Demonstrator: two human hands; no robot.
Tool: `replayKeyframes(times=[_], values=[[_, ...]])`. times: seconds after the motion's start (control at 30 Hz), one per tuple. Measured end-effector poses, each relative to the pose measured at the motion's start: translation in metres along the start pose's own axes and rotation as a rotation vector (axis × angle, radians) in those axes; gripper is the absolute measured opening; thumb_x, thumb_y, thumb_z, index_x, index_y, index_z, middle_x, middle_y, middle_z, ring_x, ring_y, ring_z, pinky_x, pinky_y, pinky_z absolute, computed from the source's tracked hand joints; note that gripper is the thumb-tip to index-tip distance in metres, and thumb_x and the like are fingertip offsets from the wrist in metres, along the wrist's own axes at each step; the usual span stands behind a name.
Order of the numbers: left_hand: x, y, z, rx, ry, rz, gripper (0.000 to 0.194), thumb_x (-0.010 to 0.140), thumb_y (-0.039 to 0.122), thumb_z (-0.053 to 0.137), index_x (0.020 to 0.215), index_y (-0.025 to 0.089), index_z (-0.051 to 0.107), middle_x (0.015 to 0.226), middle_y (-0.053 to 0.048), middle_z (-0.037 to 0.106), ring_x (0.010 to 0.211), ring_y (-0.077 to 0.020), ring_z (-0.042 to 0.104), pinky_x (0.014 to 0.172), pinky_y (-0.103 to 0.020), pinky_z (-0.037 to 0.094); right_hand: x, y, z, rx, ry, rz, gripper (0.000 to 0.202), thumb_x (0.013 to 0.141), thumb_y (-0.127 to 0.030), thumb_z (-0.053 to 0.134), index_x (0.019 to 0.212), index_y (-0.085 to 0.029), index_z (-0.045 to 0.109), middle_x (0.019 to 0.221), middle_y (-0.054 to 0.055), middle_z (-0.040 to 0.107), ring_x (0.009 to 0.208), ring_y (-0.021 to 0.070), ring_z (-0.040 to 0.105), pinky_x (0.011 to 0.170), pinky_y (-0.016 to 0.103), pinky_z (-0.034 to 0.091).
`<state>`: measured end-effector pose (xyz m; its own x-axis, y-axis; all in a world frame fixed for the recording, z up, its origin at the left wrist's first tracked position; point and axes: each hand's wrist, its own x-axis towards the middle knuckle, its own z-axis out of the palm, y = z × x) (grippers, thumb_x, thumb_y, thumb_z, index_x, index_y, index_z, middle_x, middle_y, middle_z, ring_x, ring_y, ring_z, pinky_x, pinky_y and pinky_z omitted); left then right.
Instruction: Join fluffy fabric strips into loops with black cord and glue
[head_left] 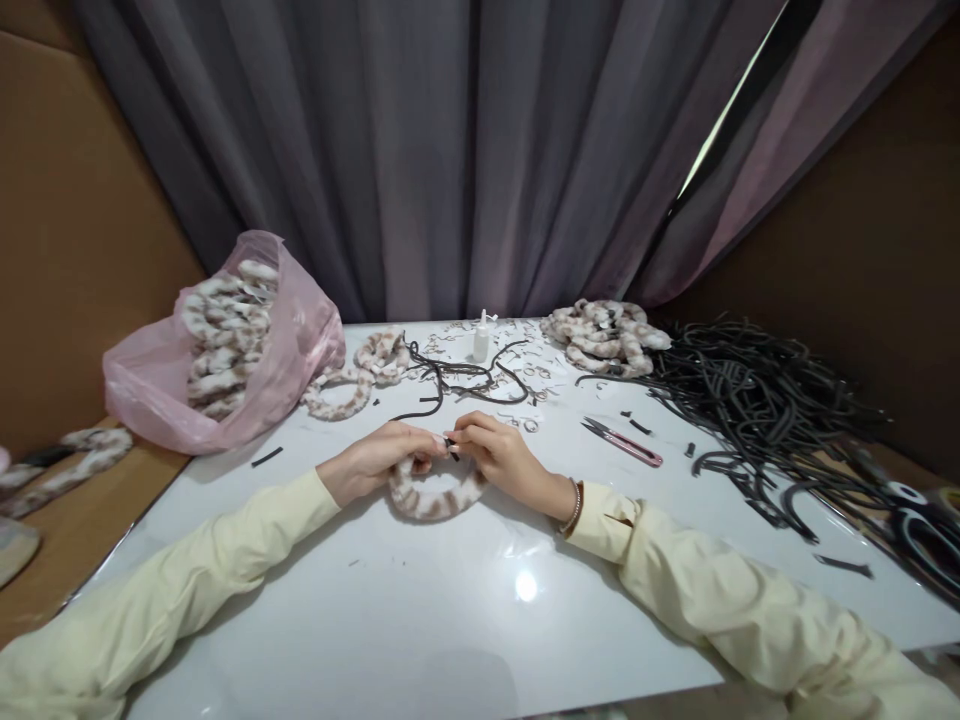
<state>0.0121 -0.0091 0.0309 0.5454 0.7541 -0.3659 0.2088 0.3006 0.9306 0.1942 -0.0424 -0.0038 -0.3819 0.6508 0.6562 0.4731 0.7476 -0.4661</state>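
A furry white and brown ring is held just above the white table, its curve hanging toward me. My left hand is closed on its left end, and my right hand pinches the right end. Between my fingertips, at the top of the ring, a short black piece shows where the two ends come close together. Whether the ends are joined cannot be made out.
A pink bag of furry rings stands at the back left. Black cords are heaped at the right, near pink-handled snips. A white bottle, loose cords and small metal pieces lie at the back of the table.
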Motion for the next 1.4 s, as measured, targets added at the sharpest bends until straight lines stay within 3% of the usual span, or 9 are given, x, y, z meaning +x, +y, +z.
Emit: replayKeyframes(times=[0.13,0.27,0.57,0.8,1.4], values=[[0.005,-0.004,-0.003,-0.086,-0.029,-0.022,0.018,0.056,0.024,0.073,0.063,0.009,0.064,0.056,0.001,0.053,0.051,-0.0075,0.043,0.050,-0.020,0.034,0.002,0.002,-0.002,0.108,-0.029,0.120,0.010,0.086,-0.016,0.054,0.084,-0.015,0.064,0.081,0.005,0.062,0.075,0.0139,0.057,0.067,0.024,0.045],[0.008,-0.007,-0.006,-0.128,-0.094,-0.056,0.020,0.056,0.023,0.074,0.061,0.009,0.062,0.053,0.004,0.045,0.046,-0.0040,0.030,0.044,-0.019,0.025,0.003,0.004,-0.003,0.168,-0.081,0.224,0.009,0.084,-0.019,0.057,0.086,-0.015,0.066,0.080,0.005,0.064,0.072,0.0138,0.059,0.065,0.024,0.045],[0.015,-0.014,-0.015,-0.112,-0.199,-0.042,0.014,0.061,0.020,0.071,0.063,0.007,0.066,0.054,0.002,0.047,0.047,-0.0041,0.028,0.042,-0.019,0.021,0.000,0.005,-0.004,0.124,-0.181,0.046,0.017,0.084,-0.009,0.049,0.095,-0.017,0.060,0.092,0.007,0.059,0.085,0.0159,0.056,0.074,0.027,0.046],[0.020,-0.013,-0.025,-0.176,-0.354,-0.089,0.016,0.066,0.021,0.071,0.068,0.006,0.068,0.054,0.002,0.046,0.050,-0.0049,0.033,0.047,-0.018,0.032,0.000,0.000,-0.001,0.044,-0.240,0.012,0.020,0.082,-0.004,0.040,0.095,-0.016,0.050,0.090,0.008,0.054,0.083,0.0173,0.053,0.072,0.029,0.046],[0.021,-0.016,-0.023,-0.226,-0.390,-0.024,0.016,0.072,0.021,0.067,0.077,0.007,0.063,0.073,-0.005,0.060,0.056,-0.0064,0.046,0.054,-0.018,0.040,-0.001,0.007,0.000,-0.130,-0.323,0.049,0.021,0.084,-0.007,0.043,0.102,-0.016,0.050,0.091,0.007,0.058,0.082,0.0169,0.057,0.069,0.025,0.046]])
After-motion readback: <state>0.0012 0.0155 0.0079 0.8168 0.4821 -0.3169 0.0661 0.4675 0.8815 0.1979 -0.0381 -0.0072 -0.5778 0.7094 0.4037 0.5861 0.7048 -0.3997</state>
